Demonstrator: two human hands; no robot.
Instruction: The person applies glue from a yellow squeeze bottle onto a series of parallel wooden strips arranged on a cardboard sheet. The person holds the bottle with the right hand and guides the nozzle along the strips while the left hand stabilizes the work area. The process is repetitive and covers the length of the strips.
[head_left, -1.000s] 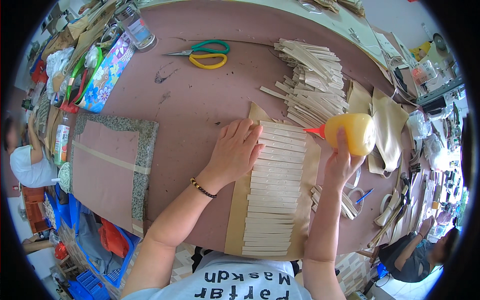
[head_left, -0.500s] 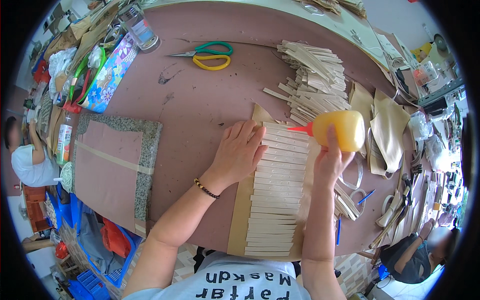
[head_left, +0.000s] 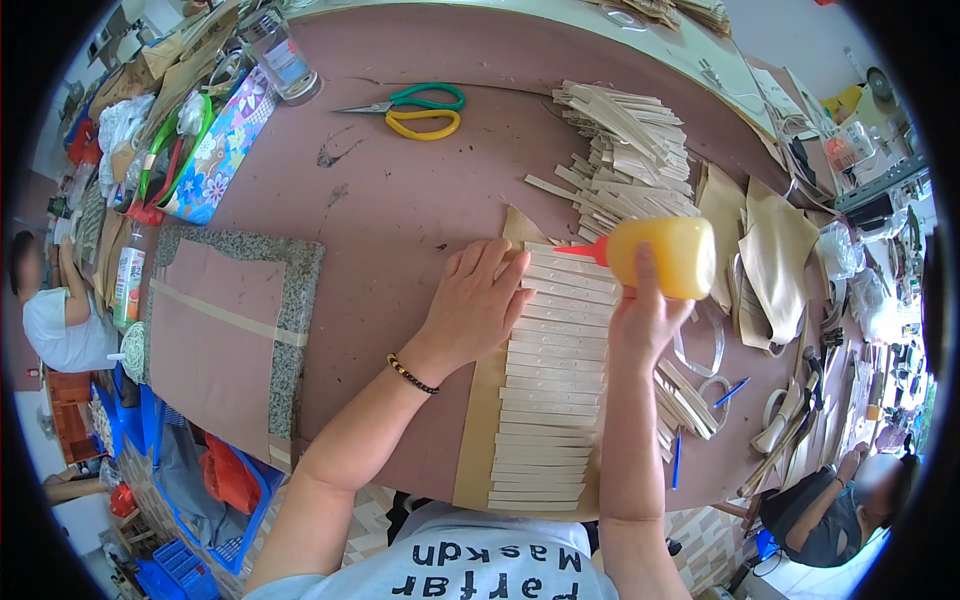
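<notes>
My right hand (head_left: pixel 645 318) grips a squeeze bottle of yellow glue (head_left: pixel 675 255), tilted on its side. Its red nozzle points left, just over the top strips. Beneath it lies a column of narrow cream strips (head_left: pixel 550 390), stacked in an overlapping row on a tan backing sheet (head_left: pixel 476 430). Small shiny dabs show on several strips. My left hand (head_left: pixel 470 312) lies flat with fingers stretched out, its fingertips resting at the upper left edge of the strips. A beaded bracelet circles that wrist.
Loose strips (head_left: pixel 640 150) are heaped behind the bottle. Scissors (head_left: pixel 425 108) lie at the back, and a stone slab (head_left: pixel 308 290) with a sheet is at left. Tan pieces (head_left: pixel 775 260) and blue pens (head_left: pixel 678 460) lie at right. Two people sit farther off, one each side.
My right hand has brought the glue bottle a little left, so the nozzle sits farther over the top strips. My left hand has hardly moved.
</notes>
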